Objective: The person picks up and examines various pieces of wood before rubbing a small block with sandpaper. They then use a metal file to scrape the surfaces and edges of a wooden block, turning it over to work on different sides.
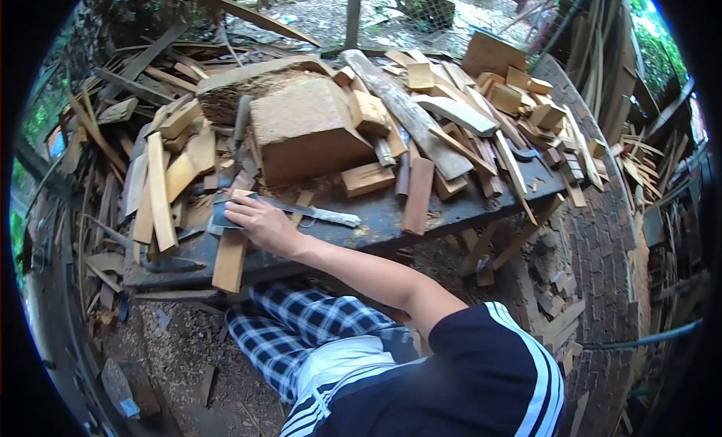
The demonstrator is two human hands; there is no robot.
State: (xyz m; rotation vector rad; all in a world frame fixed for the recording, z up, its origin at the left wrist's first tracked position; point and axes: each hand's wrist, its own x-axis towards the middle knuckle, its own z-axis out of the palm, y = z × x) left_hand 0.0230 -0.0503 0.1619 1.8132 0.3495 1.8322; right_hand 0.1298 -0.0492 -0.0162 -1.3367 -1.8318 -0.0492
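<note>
**Right hand on the blade at the bench edge**

Nearest are the checked trousers [293,332] and a black sleeve with white stripes, from which the bare right arm reaches forward and to the left. The right hand [259,225] lies palm down over the left end of a long metal blade [323,214] that rests flat on the bench [376,228]. The fingers curl over that end, but it cannot be told whether they close around it or only press on it. The left hand is out of view.

The rest of the blade runs out to the right of the hand, its tip free and apart from the wood around it. Just under the wrist a plank [229,260] sticks out over the near bench edge. Left of the hand lie loose slats [158,189].

Beyond the hand stands a large wooden block [304,132], with a short offcut [366,178] between it and the blade. Farther right the bench is heaped with more offcuts [511,91].

By the look of it, the step in hand is taking hold of the blade. Lifting it would call for a firm close on the covered end and a straight rise, keeping the tip clear of the offcut and the block behind.
</note>
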